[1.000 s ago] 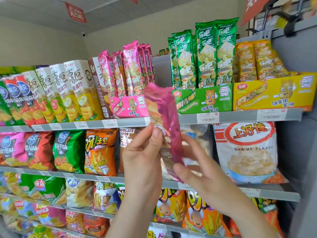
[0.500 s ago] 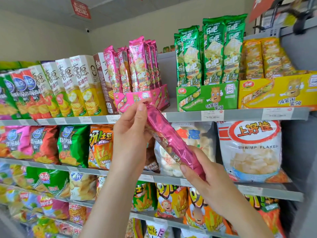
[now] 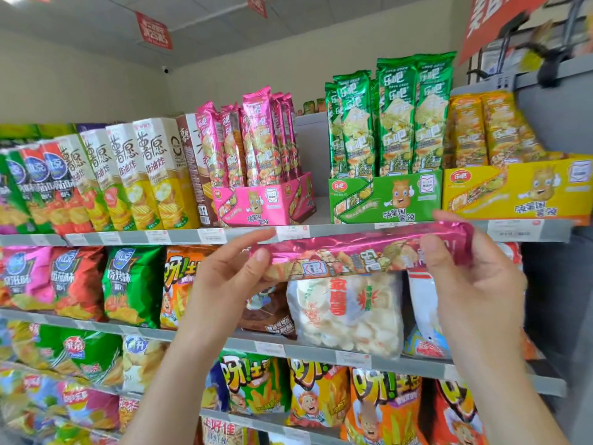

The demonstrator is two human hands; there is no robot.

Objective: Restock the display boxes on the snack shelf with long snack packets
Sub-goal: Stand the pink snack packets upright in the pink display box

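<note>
Shelf (image 3: 340,229) carries pink display box (image 3: 256,205), green display box (image 3: 385,197) and yellow display box (image 3: 513,192).
Long pink packet (image 3: 353,255) lies level before the shelf edge, left hand (image 3: 224,284) and right hand (image 3: 475,284) each pinching one end.

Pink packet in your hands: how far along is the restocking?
Done: the green box and yellow box look full of upright packets. In hand: the left hand and right hand hold one pink packet level, in front of the shelf edge. Left: standing it in the pink box.
</note>
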